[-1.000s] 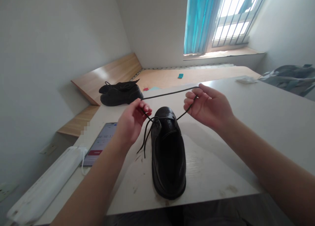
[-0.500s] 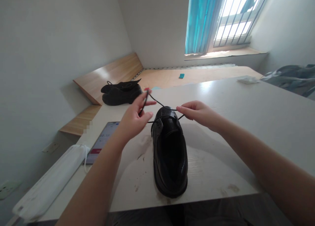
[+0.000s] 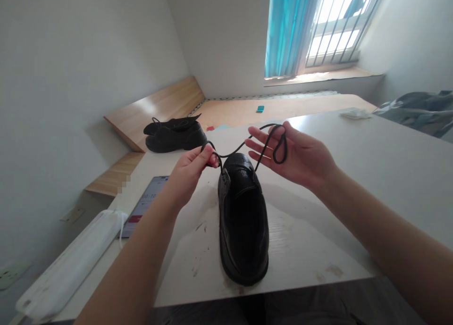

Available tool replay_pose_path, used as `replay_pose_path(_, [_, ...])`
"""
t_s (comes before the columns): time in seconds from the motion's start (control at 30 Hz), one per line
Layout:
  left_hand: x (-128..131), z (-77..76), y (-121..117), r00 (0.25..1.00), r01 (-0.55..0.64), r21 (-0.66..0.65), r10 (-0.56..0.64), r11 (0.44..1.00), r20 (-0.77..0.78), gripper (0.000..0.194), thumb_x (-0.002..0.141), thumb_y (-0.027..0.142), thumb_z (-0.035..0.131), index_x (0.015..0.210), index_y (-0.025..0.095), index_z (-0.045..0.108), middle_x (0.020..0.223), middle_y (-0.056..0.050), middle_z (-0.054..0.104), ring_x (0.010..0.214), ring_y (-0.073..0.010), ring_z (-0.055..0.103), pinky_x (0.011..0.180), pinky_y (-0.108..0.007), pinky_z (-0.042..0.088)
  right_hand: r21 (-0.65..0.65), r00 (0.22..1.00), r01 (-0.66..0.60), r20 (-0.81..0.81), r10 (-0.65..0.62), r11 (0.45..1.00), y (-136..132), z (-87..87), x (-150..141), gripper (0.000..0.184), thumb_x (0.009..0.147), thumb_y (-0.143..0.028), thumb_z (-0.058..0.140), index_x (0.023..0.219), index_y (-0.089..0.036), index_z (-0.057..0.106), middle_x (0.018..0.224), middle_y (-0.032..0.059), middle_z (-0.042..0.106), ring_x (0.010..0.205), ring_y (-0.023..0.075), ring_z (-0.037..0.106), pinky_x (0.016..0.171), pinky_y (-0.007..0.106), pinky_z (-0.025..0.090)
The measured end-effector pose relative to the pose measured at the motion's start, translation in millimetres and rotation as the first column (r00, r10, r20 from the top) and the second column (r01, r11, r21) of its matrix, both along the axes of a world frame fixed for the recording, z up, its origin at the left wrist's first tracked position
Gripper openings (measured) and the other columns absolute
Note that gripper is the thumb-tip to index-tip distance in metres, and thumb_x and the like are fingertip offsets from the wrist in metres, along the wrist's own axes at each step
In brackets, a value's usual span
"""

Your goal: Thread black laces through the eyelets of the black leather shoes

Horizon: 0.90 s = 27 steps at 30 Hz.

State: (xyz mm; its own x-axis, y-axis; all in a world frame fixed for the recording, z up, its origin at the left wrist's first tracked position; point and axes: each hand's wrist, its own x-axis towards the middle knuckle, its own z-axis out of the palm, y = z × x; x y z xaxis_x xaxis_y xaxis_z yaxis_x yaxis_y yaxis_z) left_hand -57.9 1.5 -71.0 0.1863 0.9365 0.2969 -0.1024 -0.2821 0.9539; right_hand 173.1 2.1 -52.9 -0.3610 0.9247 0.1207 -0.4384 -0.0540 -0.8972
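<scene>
A black leather shoe (image 3: 243,221) stands upright on the white table, its toe pointing away from me. My left hand (image 3: 193,171), beside the shoe's left front, pinches the black shoelace (image 3: 233,154) between thumb and fingers, with a small bend of it over the fingertips. On the other side, my right hand (image 3: 295,153) is turned palm up and holds the lace near the thumb tip. Its other fingers stretch out toward the shoe, and a loop of lace dangles in front of the palm. One strand runs slack between both hands above the toe.
Another black shoe (image 3: 175,137) sits at the table's back left. A phone (image 3: 150,197) and a long white pouch (image 3: 76,261) lie by the left edge. At the far right is a small white packet (image 3: 356,113). Several dark marks spot the white table (image 3: 318,230).
My right hand has risen, turned palm up and spread its fingers, with a lace loop now hanging there. My left hand has lowered slightly and closed into a pinch. The lace across the shoe has loosened.
</scene>
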Motion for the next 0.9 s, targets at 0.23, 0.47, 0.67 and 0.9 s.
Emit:
replay_pose_path(0.23, [-3.5,12.8,3.7,0.895,-0.121,-0.175,0.183,0.977,0.407,0.031,0.088,0.034,0.063,0.062,0.018,0.058,0.083,0.000,0.070,0.073,-0.0094,0.060,0.069,-0.020,0.045,-0.012,0.984,0.155,-0.087,-0.155,0.988,4.2,-1.7,1.7,0.024,0.097,-0.033,0.048,0.075,-0.022,0.048,0.065,-0.0048,0.036,0.050,0.0081,0.031,0.050,0.023,0.035])
replay_pose_path(0.47, [5.6,4.8,-5.0,0.985,-0.088,0.046,0.080,0.995,0.156,0.021,0.078,0.037,0.075,0.068,0.018,0.071,0.085,-0.002,0.066,0.085,-0.0131,0.057,0.077,-0.022,0.044,0.036,0.899,0.439,-0.020,-0.438,0.898,-4.0,27.2,16.6,0.045,0.101,-0.030,0.035,0.061,-0.016,0.048,0.066,-0.0067,0.051,0.047,0.0025,0.024,0.043,0.023,0.023])
replay_pose_path(0.67, [11.1,-5.8,-9.4,0.983,0.061,0.119,-0.039,0.991,-0.180,0.028,0.086,0.043,0.065,0.073,0.020,0.074,0.080,-0.002,0.063,0.082,-0.0147,0.055,0.079,-0.024,0.042,0.057,0.893,0.447,-0.079,-0.443,0.893,-3.8,34.8,26.7,0.055,0.102,-0.028,0.024,0.056,-0.013,0.050,0.065,-0.0093,0.053,0.046,-0.0006,0.020,0.042,0.023,0.018])
replay_pose_path(0.9, [16.4,-2.5,-19.2,0.950,0.126,0.097,-0.092,0.987,-0.299,0.019,0.082,0.038,0.070,0.077,0.020,0.075,0.079,-0.001,0.070,0.075,-0.0157,0.059,0.073,-0.025,0.046,0.622,0.865,-0.076,0.430,-0.259,0.779,-14.2,-19.8,-24.2,0.031,0.087,-0.043,0.063,0.110,-0.022,0.062,0.109,0.0069,0.063,0.094,0.0176,0.060,0.081,0.032,0.049])
